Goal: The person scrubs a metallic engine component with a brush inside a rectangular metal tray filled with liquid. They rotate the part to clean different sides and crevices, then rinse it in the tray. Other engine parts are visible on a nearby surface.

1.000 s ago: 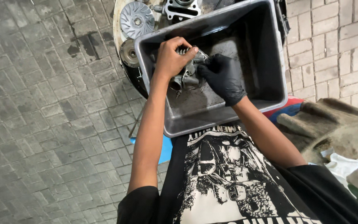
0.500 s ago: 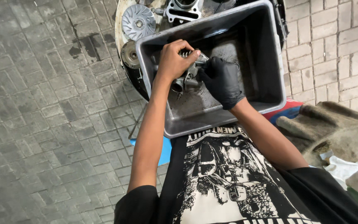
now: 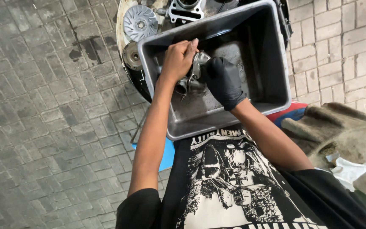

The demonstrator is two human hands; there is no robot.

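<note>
Both hands point(image 3: 178, 59) point(image 3: 223, 80) clasp the metal carburettor point(image 3: 192, 78), long axis upright

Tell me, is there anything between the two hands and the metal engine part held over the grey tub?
Nothing visible does. The bare left hand and the black-gloved right hand both already grip the small grey metal engine part, above the oily floor of the grey rectangular plastic tub.
</note>
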